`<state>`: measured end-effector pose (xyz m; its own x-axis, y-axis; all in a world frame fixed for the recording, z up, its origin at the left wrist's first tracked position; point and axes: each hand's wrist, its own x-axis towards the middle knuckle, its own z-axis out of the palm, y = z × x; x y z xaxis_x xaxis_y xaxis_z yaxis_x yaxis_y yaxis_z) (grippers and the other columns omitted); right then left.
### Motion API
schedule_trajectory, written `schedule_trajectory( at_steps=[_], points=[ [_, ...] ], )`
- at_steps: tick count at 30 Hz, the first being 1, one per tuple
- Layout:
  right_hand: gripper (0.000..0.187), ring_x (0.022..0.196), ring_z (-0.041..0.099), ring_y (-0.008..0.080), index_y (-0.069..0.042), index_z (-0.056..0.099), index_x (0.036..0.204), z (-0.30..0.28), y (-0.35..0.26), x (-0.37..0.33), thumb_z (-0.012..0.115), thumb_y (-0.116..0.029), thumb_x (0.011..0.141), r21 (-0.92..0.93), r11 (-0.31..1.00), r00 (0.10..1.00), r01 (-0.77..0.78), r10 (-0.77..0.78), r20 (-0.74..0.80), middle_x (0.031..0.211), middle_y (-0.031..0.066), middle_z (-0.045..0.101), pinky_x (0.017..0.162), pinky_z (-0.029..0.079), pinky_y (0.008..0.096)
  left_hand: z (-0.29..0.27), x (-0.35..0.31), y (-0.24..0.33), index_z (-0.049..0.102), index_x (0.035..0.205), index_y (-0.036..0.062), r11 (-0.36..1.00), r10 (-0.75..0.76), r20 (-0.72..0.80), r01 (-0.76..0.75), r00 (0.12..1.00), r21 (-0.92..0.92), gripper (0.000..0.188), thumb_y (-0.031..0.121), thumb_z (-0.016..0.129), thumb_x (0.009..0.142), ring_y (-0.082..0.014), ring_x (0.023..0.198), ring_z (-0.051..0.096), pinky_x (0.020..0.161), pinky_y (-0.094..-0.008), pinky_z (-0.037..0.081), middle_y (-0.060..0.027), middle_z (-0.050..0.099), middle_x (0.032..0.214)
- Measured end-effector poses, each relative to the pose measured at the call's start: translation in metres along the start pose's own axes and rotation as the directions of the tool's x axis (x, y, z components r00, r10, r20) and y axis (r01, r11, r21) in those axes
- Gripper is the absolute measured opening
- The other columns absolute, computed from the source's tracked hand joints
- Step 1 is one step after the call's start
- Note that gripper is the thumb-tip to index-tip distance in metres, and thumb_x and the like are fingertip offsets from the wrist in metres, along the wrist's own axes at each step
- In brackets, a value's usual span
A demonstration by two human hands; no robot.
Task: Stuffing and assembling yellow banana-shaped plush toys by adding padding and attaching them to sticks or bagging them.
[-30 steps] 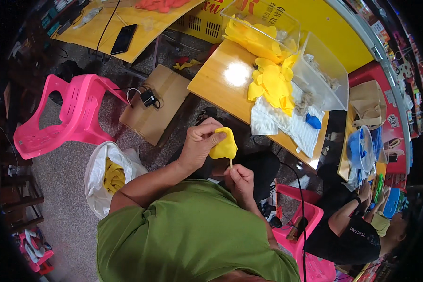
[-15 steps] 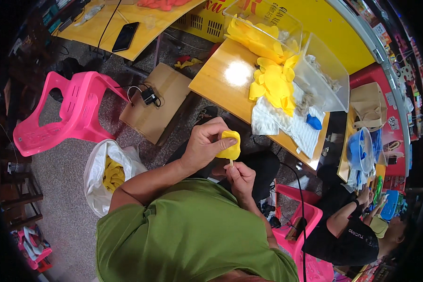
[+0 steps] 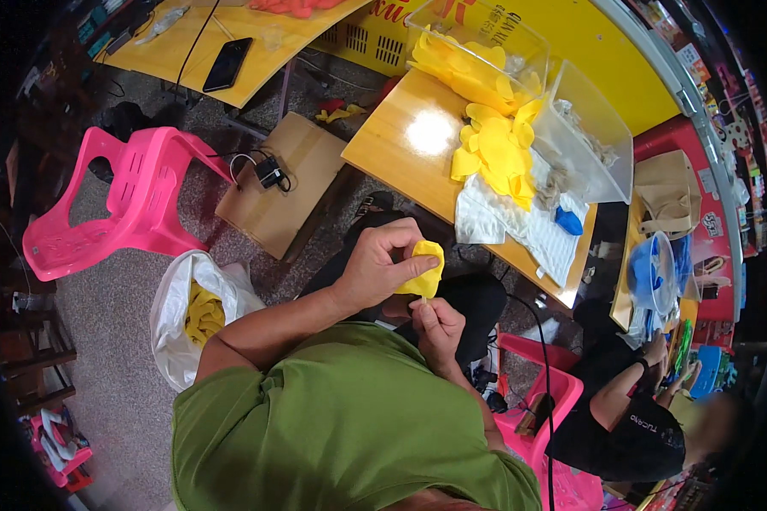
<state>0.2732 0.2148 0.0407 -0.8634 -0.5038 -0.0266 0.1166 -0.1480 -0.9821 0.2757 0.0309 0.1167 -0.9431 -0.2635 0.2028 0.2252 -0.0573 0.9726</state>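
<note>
My left hand (image 3: 379, 266) pinches a rounded yellow petal-like piece (image 3: 423, 281) between thumb and fingers in front of my body. Just below it, my right hand (image 3: 439, 328) is closed on the short pale stick (image 3: 425, 299) at the bottom of that piece. Most of the stick is hidden in the fingers. Beyond my hands, a heap of similar yellow petal-like pieces (image 3: 496, 153) lies on the wooden table, partly over a white cloth (image 3: 527, 234). A small blue lump (image 3: 568, 221) rests on the cloth.
Clear plastic bins (image 3: 601, 145) stand on the table (image 3: 388, 128). To my left are a pink chair (image 3: 136, 196), a cardboard box (image 3: 285, 183) and a white sack (image 3: 175, 328) with yellow pieces. A black cable (image 3: 547, 358) hangs at right, near another person (image 3: 622, 426).
The yellow piece has turned and shifted slightly within my left fingers, and its lower edge is closer to my right hand. Less of the stick shows.
</note>
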Motion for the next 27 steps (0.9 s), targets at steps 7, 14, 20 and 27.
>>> schedule_trajectory(
  at_steps=[7,14,20,27],
  points=[
    [0.016,0.054,0.045,0.005,0.004,0.064,0.088,-0.005,-0.006,0.004,0.057,-0.011,0.09,0.005,0.997,0.996,-0.074,0.073,0.056,0.069,-0.0007,0.057,0.05,0.034,0.0198,-0.01,-0.002,0.0,0.056,0.073,-0.0011,0.999,0.036,0.045,-0.036,0.998,-0.011,0.021,0.012,0.069,0.081,-0.008,0.062,0.043,0.055,-0.0228,0.035,-0.0005,0.045,0.069],
    [0.018,0.05,0.042,0.005,0.004,0.063,0.088,-0.008,-0.006,0.004,0.057,-0.013,0.09,0.025,0.999,0.999,-0.024,0.023,0.038,0.063,-0.0006,0.053,0.047,0.03,0.0196,-0.013,-0.005,0.004,0.059,0.077,-0.0035,0.992,0.114,-0.001,-0.114,0.993,0.052,0.019,0.013,0.064,0.085,-0.0096,0.064,0.047,0.057,-0.0231,0.037,-0.0029,0.048,0.071],
    [0.018,0.049,0.039,0.0045,0.003,0.063,0.086,-0.006,-0.005,0.001,0.056,-0.013,0.09,0.102,0.986,0.988,-0.134,0.125,0.095,0.06,-0.0013,0.051,0.045,0.027,0.0196,-0.011,-0.005,-0.003,0.058,0.075,-0.0042,0.998,0.066,-0.019,-0.066,0.998,0.021,0.021,0.013,0.064,0.086,-0.009,0.064,0.047,0.057,-0.0228,0.037,-0.0029,0.049,0.071],
    [0.016,0.05,0.039,0.0036,0.002,0.064,0.085,-0.012,-0.01,0.005,0.058,-0.012,0.09,0.081,0.988,0.991,-0.129,0.128,0.024,0.062,-0.0024,0.053,0.047,0.029,0.0189,-0.011,-0.007,0.0,0.061,0.079,-0.0047,0.997,0.069,-0.065,-0.067,0.995,0.033,0.019,0.012,0.064,0.085,-0.008,0.065,0.046,0.057,-0.0221,0.036,-0.0024,0.049,0.071]
  ],
)
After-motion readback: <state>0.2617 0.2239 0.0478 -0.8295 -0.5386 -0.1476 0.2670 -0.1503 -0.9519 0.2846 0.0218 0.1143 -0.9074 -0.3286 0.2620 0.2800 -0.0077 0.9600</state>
